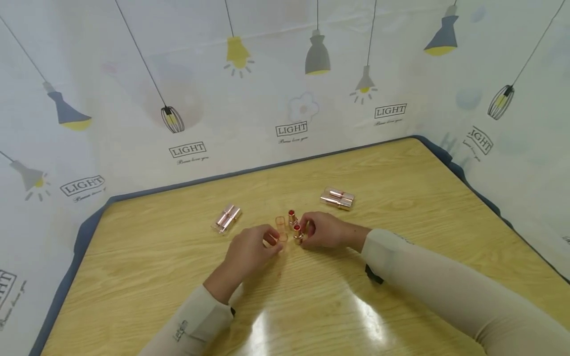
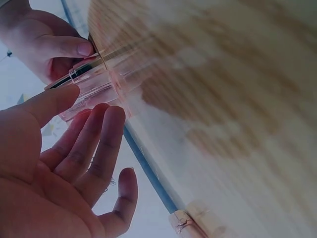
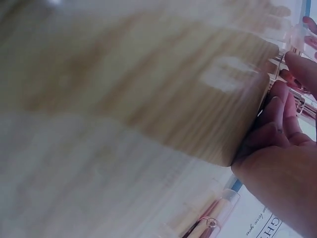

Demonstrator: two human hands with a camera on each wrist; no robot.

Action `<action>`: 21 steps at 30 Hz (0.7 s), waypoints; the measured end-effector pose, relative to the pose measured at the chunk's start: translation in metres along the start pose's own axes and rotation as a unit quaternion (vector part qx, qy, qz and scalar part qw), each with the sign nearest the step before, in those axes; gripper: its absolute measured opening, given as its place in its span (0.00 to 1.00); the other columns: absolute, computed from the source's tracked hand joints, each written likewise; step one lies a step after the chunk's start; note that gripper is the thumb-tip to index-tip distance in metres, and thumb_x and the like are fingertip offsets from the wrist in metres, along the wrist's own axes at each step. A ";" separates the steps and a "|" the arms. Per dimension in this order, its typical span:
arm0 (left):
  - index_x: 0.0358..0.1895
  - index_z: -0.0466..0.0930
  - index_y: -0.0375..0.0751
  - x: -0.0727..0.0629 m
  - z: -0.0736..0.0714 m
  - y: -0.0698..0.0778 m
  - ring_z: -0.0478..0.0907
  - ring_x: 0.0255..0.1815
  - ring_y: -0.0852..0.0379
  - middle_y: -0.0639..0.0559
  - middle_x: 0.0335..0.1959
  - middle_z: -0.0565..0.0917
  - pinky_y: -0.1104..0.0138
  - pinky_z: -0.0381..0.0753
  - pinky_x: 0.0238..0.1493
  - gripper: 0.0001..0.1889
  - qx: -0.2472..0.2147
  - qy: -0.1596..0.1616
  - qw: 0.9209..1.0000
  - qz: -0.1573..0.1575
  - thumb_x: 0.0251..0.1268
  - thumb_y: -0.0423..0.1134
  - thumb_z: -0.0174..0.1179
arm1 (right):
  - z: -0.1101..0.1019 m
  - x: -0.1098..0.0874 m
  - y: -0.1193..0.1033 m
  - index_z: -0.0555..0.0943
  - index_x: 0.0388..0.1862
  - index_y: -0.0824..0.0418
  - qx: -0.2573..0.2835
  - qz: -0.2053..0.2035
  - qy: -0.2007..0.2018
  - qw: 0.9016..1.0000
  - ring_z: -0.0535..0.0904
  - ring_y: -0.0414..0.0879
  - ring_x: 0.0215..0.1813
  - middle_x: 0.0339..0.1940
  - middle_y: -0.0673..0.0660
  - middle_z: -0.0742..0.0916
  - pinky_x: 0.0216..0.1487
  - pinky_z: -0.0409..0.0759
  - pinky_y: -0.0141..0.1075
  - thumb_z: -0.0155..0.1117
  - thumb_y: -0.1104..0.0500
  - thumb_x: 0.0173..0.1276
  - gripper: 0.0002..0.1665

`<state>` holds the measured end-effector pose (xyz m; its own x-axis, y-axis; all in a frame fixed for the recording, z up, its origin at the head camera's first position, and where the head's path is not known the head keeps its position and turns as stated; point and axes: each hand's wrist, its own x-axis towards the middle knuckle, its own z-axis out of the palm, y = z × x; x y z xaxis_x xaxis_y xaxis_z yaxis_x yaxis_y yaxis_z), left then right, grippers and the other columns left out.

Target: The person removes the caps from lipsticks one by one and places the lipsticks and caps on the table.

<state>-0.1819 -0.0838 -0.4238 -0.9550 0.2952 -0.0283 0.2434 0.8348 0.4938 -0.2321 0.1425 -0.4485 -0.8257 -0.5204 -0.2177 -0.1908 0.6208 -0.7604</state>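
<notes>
Two uncapped lipsticks with red tips stand upright mid-table, a far lipstick [image 1: 291,218] and a near lipstick [image 1: 297,234]. My right hand [image 1: 324,230] pinches the near lipstick between thumb and fingers, from its right side. Just left of the pair stand two clear pinkish caps, a far cap [image 1: 280,222] and a near cap [image 1: 282,238]. Around the near cap, my left hand [image 1: 250,248] has its thumb and fingertips spread loosely. The left wrist view shows those fingers [image 2: 115,131] fairly straight, right at the clear plastic.
Two capped rose-gold lipsticks [image 1: 228,216] lie side by side at the left. Another capped pair [image 1: 337,198] lies at the back right. The wooden table [image 1: 392,178] meets a printed cloth backdrop [image 1: 249,109] along its far and side edges.
</notes>
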 end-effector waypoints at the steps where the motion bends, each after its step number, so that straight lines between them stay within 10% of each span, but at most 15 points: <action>1: 0.42 0.85 0.50 0.000 0.000 0.000 0.84 0.34 0.61 0.59 0.35 0.89 0.62 0.81 0.37 0.10 0.000 0.001 1.000 -0.001 0.63 0.48 0.69 | 0.000 0.000 0.000 0.77 0.39 0.57 0.002 0.002 -0.001 1.000 0.74 0.40 0.31 0.27 0.50 0.80 0.33 0.73 0.32 0.75 0.62 0.58 0.16; 21: 0.42 0.84 0.49 0.010 -0.001 0.000 0.86 0.40 0.56 0.57 0.36 0.89 0.62 0.78 0.36 0.08 0.008 -0.007 1.000 -0.008 0.62 0.45 0.69 | 0.001 0.000 -0.001 0.79 0.30 0.59 -0.003 -0.029 -0.009 1.000 0.74 0.39 0.29 0.24 0.48 0.79 0.34 0.73 0.31 0.73 0.62 0.61 0.08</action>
<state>-0.1916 -0.0813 -0.4231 -0.9563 0.2882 -0.0489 0.2306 0.8465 0.4798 -0.2311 0.1411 -0.4483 -0.8032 -0.5666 -0.1838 -0.2418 0.5921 -0.7687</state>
